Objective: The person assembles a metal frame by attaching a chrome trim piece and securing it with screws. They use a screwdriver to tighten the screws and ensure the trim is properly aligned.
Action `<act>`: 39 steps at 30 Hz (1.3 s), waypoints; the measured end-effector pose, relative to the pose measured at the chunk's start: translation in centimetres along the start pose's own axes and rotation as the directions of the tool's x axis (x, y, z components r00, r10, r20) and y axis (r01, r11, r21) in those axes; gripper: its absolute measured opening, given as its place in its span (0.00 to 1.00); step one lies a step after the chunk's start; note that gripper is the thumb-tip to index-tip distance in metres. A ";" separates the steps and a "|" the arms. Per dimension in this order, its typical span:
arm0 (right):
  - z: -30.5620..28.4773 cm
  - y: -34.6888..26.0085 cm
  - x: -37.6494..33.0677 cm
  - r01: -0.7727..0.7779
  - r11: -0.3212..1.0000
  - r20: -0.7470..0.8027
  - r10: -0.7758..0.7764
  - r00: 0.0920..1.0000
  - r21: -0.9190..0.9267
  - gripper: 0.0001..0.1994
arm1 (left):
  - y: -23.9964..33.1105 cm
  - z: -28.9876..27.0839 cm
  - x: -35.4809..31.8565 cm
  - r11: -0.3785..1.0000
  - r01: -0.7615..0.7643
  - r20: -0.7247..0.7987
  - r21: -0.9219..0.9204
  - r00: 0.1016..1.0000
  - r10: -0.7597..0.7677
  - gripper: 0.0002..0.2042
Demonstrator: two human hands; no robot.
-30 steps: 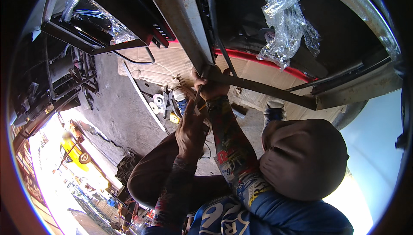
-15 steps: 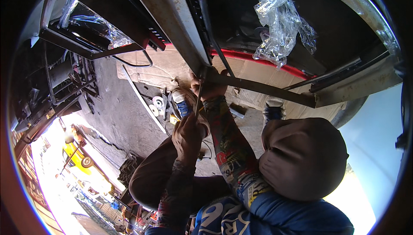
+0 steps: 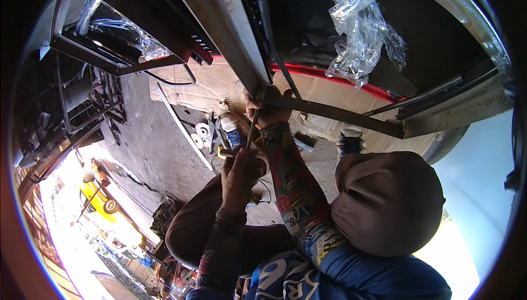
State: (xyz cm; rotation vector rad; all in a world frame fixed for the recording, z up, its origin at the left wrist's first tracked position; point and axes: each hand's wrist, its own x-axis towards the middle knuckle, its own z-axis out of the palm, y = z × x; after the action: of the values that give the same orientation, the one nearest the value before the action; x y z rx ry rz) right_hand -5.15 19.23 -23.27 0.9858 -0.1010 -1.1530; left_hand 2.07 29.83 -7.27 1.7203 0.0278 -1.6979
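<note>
A thin, flat metal bar (image 3: pixel 252 131) runs down from the corner of a steel frame (image 3: pixel 340 116). My left hand (image 3: pixel 240 178) is closed round its lower end. Higher up, my right hand (image 3: pixel 273 115) is closed at the frame corner, with fingers on both sides of the bar's upper part; what else lies in that grip is hidden. A short, pale cylindrical piece (image 3: pixel 226 152) shows beside my left hand's fingertips; I cannot tell whether the hand holds it.
A rusty upright beam (image 3: pixel 219 20) meets the frame corner. Crumpled clear plastic (image 3: pixel 359 31) hangs at upper right. Cardboard (image 3: pixel 324 94) lies under the frame. Grinding discs (image 3: pixel 202 130) and a long pale strip (image 3: pixel 184 127) lie on the floor. My bent knees flank my arms.
My left hand has turned and shifted slightly, and the bar's lower end leans a little further left. The pale cylindrical piece now shows beside it. My right hand stays at the frame corner.
</note>
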 end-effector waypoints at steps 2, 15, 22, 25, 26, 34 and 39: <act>-0.2 0.1 0.0 0.063 0.995 -0.062 -0.067 0.996 -0.073 0.42 | -0.3 0.5 0.3 0.789 -0.256 -0.139 0.558 0.909 0.393 0.13; 0.2 0.3 0.0 0.019 0.998 0.024 -0.020 1.000 0.059 0.41 | 0.9 2.0 -2.7 0.979 0.037 0.014 0.198 0.999 -0.041 0.21; 0.6 0.1 -0.7 -0.027 0.999 0.001 0.027 1.000 -0.039 0.37 | -1.0 1.0 0.2 0.005 -0.277 0.215 0.961 0.759 0.614 0.11; 0.5 -0.1 -0.5 -0.095 0.995 0.078 0.094 0.993 0.015 0.37 | -1.1 0.8 0.1 -0.117 -0.291 0.280 0.949 0.618 0.734 0.14; 0.5 -0.2 -0.4 -0.122 0.992 0.113 0.116 0.987 0.045 0.37 | -1.0 0.8 -0.1 -0.009 -0.316 0.212 0.949 0.615 0.760 0.16; -0.2 -0.2 0.2 -0.074 0.997 0.101 0.070 0.992 0.039 0.39 | 0.3 -1.2 -0.2 0.860 0.298 0.166 -0.414 0.954 -0.250 0.19; -0.8 -0.4 0.2 -0.044 0.998 0.072 0.040 0.997 0.055 0.41 | 0.5 -0.9 0.9 0.989 -0.082 -0.026 0.125 0.996 0.086 0.12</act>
State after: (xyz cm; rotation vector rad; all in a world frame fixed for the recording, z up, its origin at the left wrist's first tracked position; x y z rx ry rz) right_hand -4.90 19.52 -24.11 0.9884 -0.2116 -1.1521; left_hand 3.17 29.49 -7.89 1.8129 -0.1363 -1.6407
